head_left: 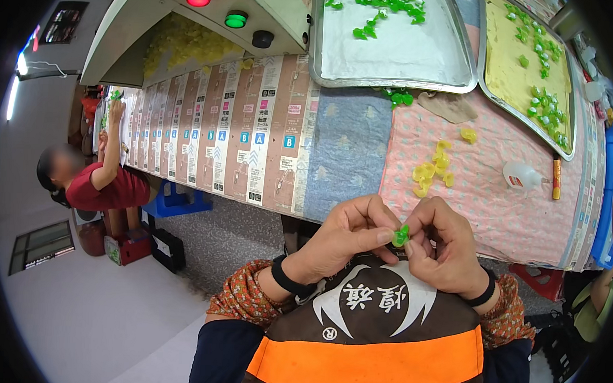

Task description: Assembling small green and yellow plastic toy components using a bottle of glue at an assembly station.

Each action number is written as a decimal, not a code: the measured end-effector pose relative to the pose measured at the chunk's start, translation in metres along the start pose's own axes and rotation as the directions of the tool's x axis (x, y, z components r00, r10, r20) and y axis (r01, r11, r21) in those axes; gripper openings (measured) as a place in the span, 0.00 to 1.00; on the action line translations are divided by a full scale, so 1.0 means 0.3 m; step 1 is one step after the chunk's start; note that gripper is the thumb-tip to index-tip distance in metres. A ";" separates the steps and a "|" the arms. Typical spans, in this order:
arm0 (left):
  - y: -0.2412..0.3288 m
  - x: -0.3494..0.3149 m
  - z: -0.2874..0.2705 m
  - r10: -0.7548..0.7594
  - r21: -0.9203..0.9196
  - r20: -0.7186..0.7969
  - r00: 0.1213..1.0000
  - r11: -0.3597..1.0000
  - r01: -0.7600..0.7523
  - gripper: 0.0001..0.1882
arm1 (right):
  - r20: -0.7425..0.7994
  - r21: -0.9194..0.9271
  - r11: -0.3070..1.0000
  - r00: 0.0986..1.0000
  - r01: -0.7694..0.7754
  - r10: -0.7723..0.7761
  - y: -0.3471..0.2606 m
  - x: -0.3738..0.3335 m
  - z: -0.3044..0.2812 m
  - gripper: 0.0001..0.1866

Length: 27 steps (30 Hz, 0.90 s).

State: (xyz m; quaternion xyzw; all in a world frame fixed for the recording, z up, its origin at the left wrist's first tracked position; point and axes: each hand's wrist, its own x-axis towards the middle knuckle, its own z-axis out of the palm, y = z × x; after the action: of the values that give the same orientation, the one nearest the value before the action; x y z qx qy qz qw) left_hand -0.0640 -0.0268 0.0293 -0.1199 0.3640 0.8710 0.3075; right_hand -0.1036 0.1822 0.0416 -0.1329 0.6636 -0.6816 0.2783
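A small green plastic figure (401, 235) is pinched between the fingertips of both my hands, just over the near edge of the table. My left hand (349, 229) grips it from the left with thumb and fingers. From the other side, my right hand (447, 249) closes on it too. Part of the figure is hidden by the fingertips. Beyond my hands, several small yellow translucent pieces (425, 172) lie loosely on the pink patterned cloth (473, 219). More green figures (397, 97) rest by the rim of the metal tray (393, 84).
The far tray holds several green figures with white spots. A second tray (485, 83) on the right has a yellow lining and more figures. A clear squeeze bottle (522, 175) lies on the cloth. At left, a machine (273, 12) covers yellow pieces; a co-worker (108, 186) sits beyond.
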 end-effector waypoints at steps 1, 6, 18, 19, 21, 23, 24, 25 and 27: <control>-0.002 0.001 -0.001 -0.001 0.001 0.000 1.000 1.000 0.001 0.06 | 0.003 0.013 1.000 1.000 0.002 -0.002 0.004 -0.001 0.000 0.08; -0.022 0.002 -0.003 0.064 -0.002 -0.004 0.998 0.998 -0.064 0.05 | 0.022 0.072 0.997 1.000 0.007 -0.009 0.028 -0.002 0.003 0.08; -0.029 0.007 0.026 0.077 0.040 -0.041 0.996 0.996 -0.075 0.07 | 0.048 0.176 0.983 0.997 0.047 -0.057 0.049 -0.007 -0.001 0.09; -0.030 0.010 0.025 0.075 0.040 -0.041 0.996 0.997 -0.073 0.07 | 0.051 0.176 0.983 0.997 0.053 -0.063 0.051 -0.006 -0.002 0.08; -0.033 0.016 0.021 0.080 0.025 -0.032 0.996 0.997 -0.080 0.07 | 0.049 0.196 0.980 0.997 0.047 -0.057 0.052 -0.004 -0.003 0.08; -0.029 0.020 0.022 0.075 0.020 -0.031 0.997 0.997 -0.075 0.07 | 0.047 0.215 0.976 0.998 0.041 -0.052 0.054 -0.001 -0.003 0.08; -0.028 0.020 0.022 0.071 0.014 -0.031 0.997 0.997 -0.071 0.08 | 0.046 0.219 0.975 0.998 0.038 -0.049 0.057 -0.001 -0.003 0.08; -0.026 0.021 0.021 0.071 0.015 -0.031 0.997 0.997 -0.070 0.08 | 0.045 0.224 0.974 0.998 0.036 -0.047 0.059 0.000 -0.003 0.08; -0.024 0.021 0.020 0.058 -0.001 -0.032 0.998 0.998 -0.058 0.08 | 0.047 0.230 0.972 0.997 0.044 -0.056 0.059 0.005 -0.001 0.09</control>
State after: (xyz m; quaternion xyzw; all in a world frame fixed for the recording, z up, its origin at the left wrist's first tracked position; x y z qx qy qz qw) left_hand -0.0643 -0.0158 0.0270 -0.1235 0.3714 0.8779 0.2759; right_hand -0.1014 0.1823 0.0239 -0.1347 0.5694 -0.7565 0.2920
